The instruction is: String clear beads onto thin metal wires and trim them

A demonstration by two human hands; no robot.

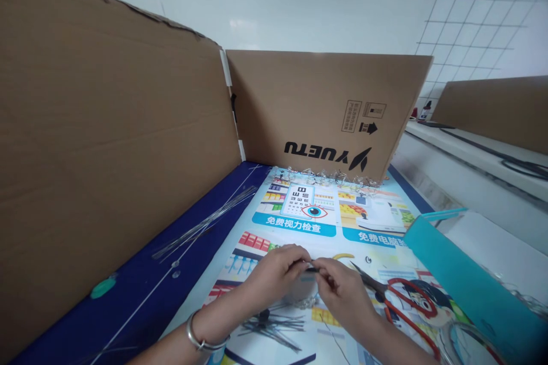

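My left hand point(286, 265) and my right hand point(340, 285) meet over a printed poster point(291, 245). Their fingers pinch a short, thin dark strip point(313, 269) that spans the small gap between them; its exact kind cannot be made out. Below the left hand, a bundle of short dark wires point(276, 328) lies on the poster. Beside it is a small clump of clear beads or wire point(306, 302). Scissors with red handles point(381, 288) lie just right of my right hand, blades pointing toward it.
Cardboard panels point(265, 102) stand at the left and back. Long thin wires point(209, 219) lie on the blue surface at left. Clear wire pieces point(325, 177) line the back panel's base. A teal box point(466, 279) stands at right, near a roll point(464, 342).
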